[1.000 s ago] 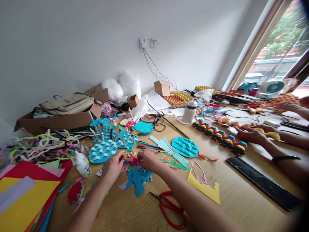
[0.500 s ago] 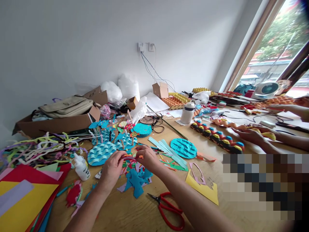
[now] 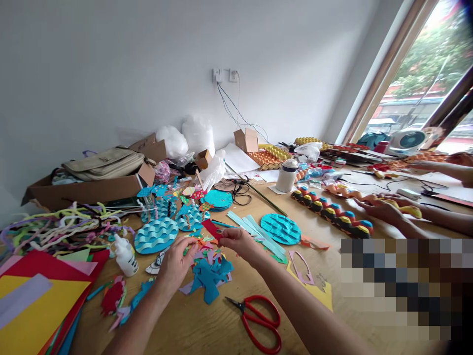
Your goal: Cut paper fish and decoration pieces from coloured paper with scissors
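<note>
Red paper (image 3: 210, 229), in right hand (image 3: 238, 242); left hand (image 3: 179, 257) near

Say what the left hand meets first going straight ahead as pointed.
Probably the red paper piece in the right hand, though depth is unclear: the left hand might pass beneath it.

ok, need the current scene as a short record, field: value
left hand: over the paper scraps, grip unclear
right hand: pinching a red paper piece
scissors: red-handled, lying on the table
white bottle: standing right of the coloured sheets
painted bumpy strip: on the table, beyond the right arm
</note>
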The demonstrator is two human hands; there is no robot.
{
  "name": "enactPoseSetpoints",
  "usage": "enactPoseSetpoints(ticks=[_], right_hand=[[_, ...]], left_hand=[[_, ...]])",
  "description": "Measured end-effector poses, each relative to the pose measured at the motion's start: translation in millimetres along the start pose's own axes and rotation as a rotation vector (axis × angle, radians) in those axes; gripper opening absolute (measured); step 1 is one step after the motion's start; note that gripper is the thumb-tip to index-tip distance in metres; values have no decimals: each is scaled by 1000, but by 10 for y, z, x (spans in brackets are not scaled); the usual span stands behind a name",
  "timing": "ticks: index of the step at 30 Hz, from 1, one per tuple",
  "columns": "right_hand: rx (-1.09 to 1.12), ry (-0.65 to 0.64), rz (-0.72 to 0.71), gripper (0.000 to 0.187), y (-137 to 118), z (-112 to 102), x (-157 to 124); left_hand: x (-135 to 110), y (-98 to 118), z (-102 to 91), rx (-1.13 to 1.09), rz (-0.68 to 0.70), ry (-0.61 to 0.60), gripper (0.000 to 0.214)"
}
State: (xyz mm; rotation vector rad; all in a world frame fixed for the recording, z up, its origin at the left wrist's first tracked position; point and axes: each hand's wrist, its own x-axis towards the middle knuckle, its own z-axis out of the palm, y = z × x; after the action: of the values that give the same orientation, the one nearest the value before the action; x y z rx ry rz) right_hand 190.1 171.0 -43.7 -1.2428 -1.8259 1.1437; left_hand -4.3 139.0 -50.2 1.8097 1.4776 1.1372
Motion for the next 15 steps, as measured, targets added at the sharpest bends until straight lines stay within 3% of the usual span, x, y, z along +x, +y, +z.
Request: enactPoseSetpoints(ticks=[4,8,15], right_hand=[[195,-94,-5,22,-120,156,-68],[272,-164,12,20,-190,278,-145],[442,-248,42,22,-244,170,-323]], left_hand=[[-66,230,81,-176,-82,-75,29],[-58,230,134,-286,-174,-6,25],[-186,356,-122,-484,-318,51,23]])
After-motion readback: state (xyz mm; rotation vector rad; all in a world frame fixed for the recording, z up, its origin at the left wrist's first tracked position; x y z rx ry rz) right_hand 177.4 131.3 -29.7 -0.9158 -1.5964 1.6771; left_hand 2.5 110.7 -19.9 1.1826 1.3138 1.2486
